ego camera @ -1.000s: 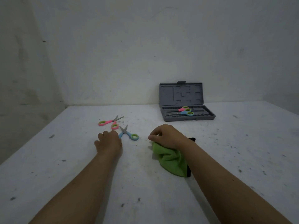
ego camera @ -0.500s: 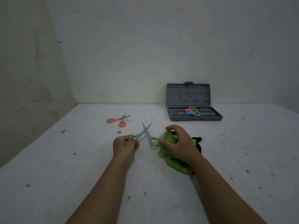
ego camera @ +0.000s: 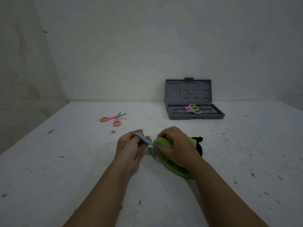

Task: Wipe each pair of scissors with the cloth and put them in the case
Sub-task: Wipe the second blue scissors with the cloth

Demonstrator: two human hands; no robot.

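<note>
My left hand grips the blue-handled scissors by the handle, blades pointing down and right toward the cloth. My right hand holds the green cloth, which bunches under my palm and trails back along my wrist. The blade tips are blurred where they meet the cloth. Pink-handled scissors lie slightly parted on the table at the far left. The grey case stands open at the back right, with two pairs of scissors lying in its tray.
The white table is speckled with dark marks and reaches to the back wall. A small bit of debris lies just beyond my left hand. A black piece of fabric pokes out behind the cloth.
My left hand picked the blue scissors off the table, lifted them and turned the blades down toward the cloth. My right hand stayed on the cloth and bunched it near the blades.
</note>
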